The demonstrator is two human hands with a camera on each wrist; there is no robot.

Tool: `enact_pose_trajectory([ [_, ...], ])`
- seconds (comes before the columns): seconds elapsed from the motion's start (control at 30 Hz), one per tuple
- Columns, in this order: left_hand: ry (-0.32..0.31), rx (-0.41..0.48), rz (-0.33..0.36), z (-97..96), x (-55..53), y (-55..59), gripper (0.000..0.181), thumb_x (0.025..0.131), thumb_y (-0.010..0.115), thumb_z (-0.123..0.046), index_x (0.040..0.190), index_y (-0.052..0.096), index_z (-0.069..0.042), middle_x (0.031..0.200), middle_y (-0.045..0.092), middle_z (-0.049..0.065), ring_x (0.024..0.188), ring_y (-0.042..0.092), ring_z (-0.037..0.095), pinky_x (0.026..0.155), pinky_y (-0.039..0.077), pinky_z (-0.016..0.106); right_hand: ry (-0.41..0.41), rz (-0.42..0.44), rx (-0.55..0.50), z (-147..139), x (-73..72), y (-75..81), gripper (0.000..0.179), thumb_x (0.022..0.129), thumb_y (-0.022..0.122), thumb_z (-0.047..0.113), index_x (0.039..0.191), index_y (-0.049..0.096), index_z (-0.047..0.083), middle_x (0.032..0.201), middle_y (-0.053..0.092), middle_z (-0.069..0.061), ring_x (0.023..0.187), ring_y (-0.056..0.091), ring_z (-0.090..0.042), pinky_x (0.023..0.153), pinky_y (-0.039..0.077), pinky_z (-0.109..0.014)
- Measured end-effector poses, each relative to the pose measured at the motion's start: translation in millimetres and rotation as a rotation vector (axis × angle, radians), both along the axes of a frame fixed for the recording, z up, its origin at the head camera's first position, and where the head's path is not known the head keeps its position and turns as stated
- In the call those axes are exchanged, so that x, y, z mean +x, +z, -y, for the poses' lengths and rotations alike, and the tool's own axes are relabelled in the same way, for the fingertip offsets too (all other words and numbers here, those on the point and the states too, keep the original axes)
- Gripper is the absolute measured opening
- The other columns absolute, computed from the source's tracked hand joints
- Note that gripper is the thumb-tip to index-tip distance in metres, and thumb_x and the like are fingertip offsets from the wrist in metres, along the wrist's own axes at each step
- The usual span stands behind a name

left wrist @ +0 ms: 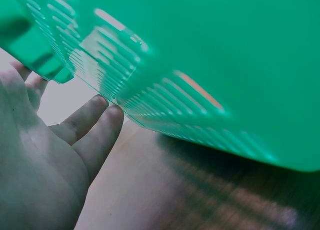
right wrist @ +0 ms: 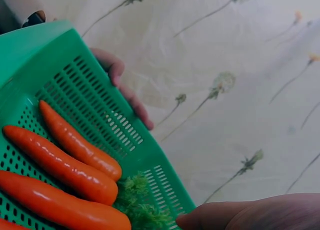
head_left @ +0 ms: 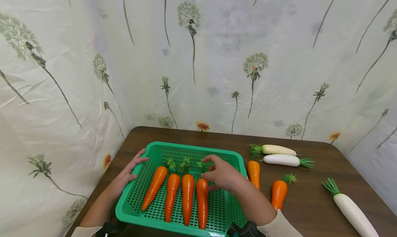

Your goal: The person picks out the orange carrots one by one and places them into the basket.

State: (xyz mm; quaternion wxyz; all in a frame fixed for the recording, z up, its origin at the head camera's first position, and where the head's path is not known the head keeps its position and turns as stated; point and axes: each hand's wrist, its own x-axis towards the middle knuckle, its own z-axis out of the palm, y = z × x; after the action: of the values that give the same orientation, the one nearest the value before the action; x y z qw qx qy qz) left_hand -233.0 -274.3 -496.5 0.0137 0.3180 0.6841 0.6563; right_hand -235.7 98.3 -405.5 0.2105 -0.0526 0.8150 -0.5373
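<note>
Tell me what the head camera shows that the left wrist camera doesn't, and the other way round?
Only the head view shows the right hand, the pale radishes and the carrots lying beside the basket.
Only the left wrist view shows the basket's slotted outside close up.
Both show the left hand, the green basket and part of the brown table.

Leafy top of 1 carrot partly hidden by right fingers, 1 radish cropped
</note>
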Motion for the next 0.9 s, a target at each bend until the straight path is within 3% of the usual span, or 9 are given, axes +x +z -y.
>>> enact_pose_trajectory([
  [0.17, 0.002, -0.006, 0.007, 0.1, 1.0, 1.1, 0.057, 0.095, 0.032, 0.004, 0.151, 0.034, 0.014, 0.176, 0.010, -0.007, 0.149, 0.027, -0.006, 0.110, 0.039, 0.020, -0.008, 0.008, -0.002, 0, 1.3, 0.8, 0.056, 0.095, 0.074, 0.011, 0.146, 0.050, 0.011, 0.143, 0.048, -0.028, 0.098, 0.068, -0.033, 0.076, 0.061, -0.047],
  [0.5, 0.010, -0.047, -0.011, 0.9, 3.5, 0.1, 0.055, 0.098, 0.032, 0.000, 0.151, 0.031, 0.015, 0.177, 0.000, 0.010, 0.153, 0.014, -0.007, 0.111, 0.034, 0.019, -0.013, -0.002, -0.011, -1, 2.1, 5.4, 0.057, 0.095, 0.074, 0.012, 0.146, 0.050, 0.010, 0.143, 0.048, -0.029, 0.100, 0.068, -0.034, 0.077, 0.062, -0.047],
  [0.77, -0.002, -0.040, -0.008, 2.7, 1.7, -2.5, 0.055, 0.098, 0.032, 0.000, 0.151, 0.030, 0.015, 0.177, 0.000, 0.007, 0.153, 0.016, -0.006, 0.111, 0.035, 0.020, -0.037, -0.036, -0.015, -9, 4.3, 3.6, 0.058, 0.095, 0.075, 0.012, 0.148, 0.051, 0.011, 0.145, 0.049, -0.027, 0.104, 0.070, -0.035, 0.078, 0.062, -0.047],
  [0.9, -0.006, -0.038, -0.018, 3.1, 1.3, -2.7, 0.055, 0.098, 0.031, 0.001, 0.151, 0.030, 0.016, 0.177, 0.000, 0.007, 0.154, 0.015, -0.005, 0.111, 0.035, 0.020, -0.071, -0.065, -0.001, -16, 8.9, 3.1, 0.056, 0.096, 0.074, 0.016, 0.147, 0.053, 0.013, 0.145, 0.050, -0.025, 0.098, 0.072, -0.034, 0.079, 0.062, -0.046],
])
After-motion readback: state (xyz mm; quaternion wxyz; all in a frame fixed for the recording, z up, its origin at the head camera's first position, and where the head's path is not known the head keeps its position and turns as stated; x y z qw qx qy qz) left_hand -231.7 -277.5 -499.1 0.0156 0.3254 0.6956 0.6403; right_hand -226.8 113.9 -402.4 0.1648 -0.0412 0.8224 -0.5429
